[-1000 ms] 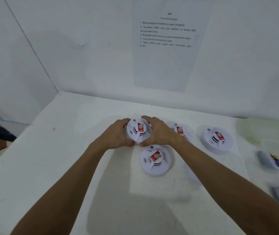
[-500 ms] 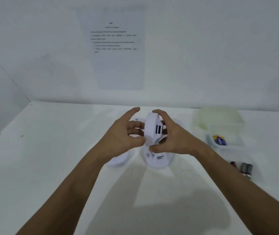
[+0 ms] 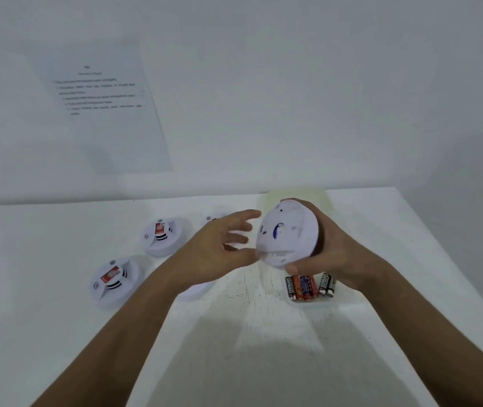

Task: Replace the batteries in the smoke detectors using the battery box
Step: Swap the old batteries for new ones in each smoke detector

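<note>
Held detector: a white smoke detector [image 3: 288, 235] is lifted off the table [image 3: 43, 333], tipped up so its flat back faces the camera; a small dark mark sits near the middle of that back.
Right hand: the right hand [image 3: 319, 248] grips the held detector from behind, fingers curled over its upper rim and thumb pressed under its lower edge.
Left hand: the left hand [image 3: 219, 248] hovers just left of the held detector with fingers spread and relaxed, holding nothing; its thumb tip comes to the lower left rim, though the blur makes actual contact hard to judge.
Batteries: a row of batteries [image 3: 310, 286] lies in a clear battery box [image 3: 312, 299] on the table directly below the held detector, partly hidden by the right hand.
Other detectors: well to the left of the held detector, the far detector [image 3: 165, 236] and the near detector [image 3: 114, 282] rest face up on the table, each with a red label. Two more white discs show only in part behind the left hand and forearm.
Sheet: a printed sheet [image 3: 108, 107] is fixed to the wall, up and left of the held detector, its text unreadable.
</note>
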Demonstrator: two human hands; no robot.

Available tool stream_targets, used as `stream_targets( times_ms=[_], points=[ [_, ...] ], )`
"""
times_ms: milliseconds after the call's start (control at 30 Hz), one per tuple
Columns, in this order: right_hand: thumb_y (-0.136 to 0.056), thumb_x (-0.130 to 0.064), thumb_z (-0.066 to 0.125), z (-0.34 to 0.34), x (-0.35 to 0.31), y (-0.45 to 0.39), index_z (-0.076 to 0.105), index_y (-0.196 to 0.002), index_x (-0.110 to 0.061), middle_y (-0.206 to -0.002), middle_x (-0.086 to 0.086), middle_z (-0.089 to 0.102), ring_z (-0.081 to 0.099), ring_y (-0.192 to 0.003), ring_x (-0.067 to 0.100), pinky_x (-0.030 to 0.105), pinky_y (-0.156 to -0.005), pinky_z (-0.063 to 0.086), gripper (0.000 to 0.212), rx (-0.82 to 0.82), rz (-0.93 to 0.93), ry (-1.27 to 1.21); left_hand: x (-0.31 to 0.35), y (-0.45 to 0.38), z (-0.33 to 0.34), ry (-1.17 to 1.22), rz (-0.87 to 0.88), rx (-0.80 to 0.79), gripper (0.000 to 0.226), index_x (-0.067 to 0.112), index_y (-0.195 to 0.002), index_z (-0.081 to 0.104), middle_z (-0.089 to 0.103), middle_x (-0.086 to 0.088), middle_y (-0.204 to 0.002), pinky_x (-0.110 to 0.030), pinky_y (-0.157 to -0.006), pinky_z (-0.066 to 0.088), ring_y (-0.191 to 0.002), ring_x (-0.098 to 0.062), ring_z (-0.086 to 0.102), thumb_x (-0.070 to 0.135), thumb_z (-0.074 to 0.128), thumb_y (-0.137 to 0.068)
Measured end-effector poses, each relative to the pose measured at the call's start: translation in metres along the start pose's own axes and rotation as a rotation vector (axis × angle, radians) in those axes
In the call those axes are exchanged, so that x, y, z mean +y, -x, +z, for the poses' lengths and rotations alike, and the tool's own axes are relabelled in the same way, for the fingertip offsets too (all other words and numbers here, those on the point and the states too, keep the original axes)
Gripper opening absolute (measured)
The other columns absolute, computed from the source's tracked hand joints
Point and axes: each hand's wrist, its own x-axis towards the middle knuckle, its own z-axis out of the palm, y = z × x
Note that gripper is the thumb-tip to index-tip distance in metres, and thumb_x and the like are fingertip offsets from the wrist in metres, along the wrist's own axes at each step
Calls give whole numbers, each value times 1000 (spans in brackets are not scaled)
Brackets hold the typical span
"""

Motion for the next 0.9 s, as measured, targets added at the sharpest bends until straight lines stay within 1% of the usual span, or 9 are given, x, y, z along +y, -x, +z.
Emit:
stream_targets(
  times_ms=[67,167,233,400,533,667,733,833,900],
  points=[
    [-59,6,81,-4,2,3,43,-140,-22,-135,3,56,56,-125,23,38,-88,56,93,-16,-30,-7,3,-1,4,71,-1,-49,64,42,-133,50,67,4,-119,-35,-89,56,-106,-17,67,17,76,-81],
    [-62,8,80,-5,6,4,40,-143,-22,-139,1,53,53,-129,23,43,-92,56,95,-52,-55,18,6,-1,6,68,28,-13,66,36,-134,51,71,-3,-111,-39,-86,58,-98,-24,70,7,76,-80],
    [-64,7,81,-5,8,4,38,-145,-22,-140,0,51,51,-131,22,41,-92,56,97,-79,-67,26,6,-1,5,24,29,-2,68,34,-133,53,72,-5,-109,-41,-84,59,-94,-26,70,5,78,-77],
    [-66,6,81,1,13,-1,33,-148,-23,-143,-4,48,49,-133,19,34,-93,55,99,-133,-84,25,6,3,5,-69,19,50,65,35,-124,58,75,0,-98,-42,-79,60,-86,-22,73,8,83,-71],
    [-58,7,88,6,20,-2,31,-146,-24,-140,-9,50,52,-129,10,26,-91,54,109,-117,-107,29,7,9,13,-76,-11,107,59,37,-114,59,75,-5,-90,-51,-74,59,-80,-31,71,12,84,-67],
    [-47,-8,96,7,30,-2,35,-142,-25,-139,-6,52,53,-126,9,21,-93,51,114,-72,-152,82,9,16,24,-136,-14,147,58,39,-112,55,73,-6,-89,-52,-68,58,-75,-34,68,25,82,-63],
    [-44,-19,98,6,31,0,38,-143,-26,-138,-9,54,54,-127,9,19,-96,50,116,-80,-159,120,10,19,29,-171,-14,158,56,39,-111,53,72,-10,-87,-53,-65,57,-73,-38,65,27,81,-63],
    [-47,-21,97,0,32,5,46,-140,-24,-132,-15,59,57,-122,7,20,-94,51,107,-68,-196,194,9,23,41,-206,-21,183,54,38,-107,51,72,-9,-85,-51,-66,57,-71,-34,65,35,82,-63],
    [-49,-14,98,-5,33,10,50,-137,-23,-129,-14,61,59,-119,8,20,-92,52,101,-53,-205,210,9,24,50,-256,-18,220,53,37,-104,51,72,1,-89,-42,-68,59,-74,-20,68,40,85,-63]
  ],
)
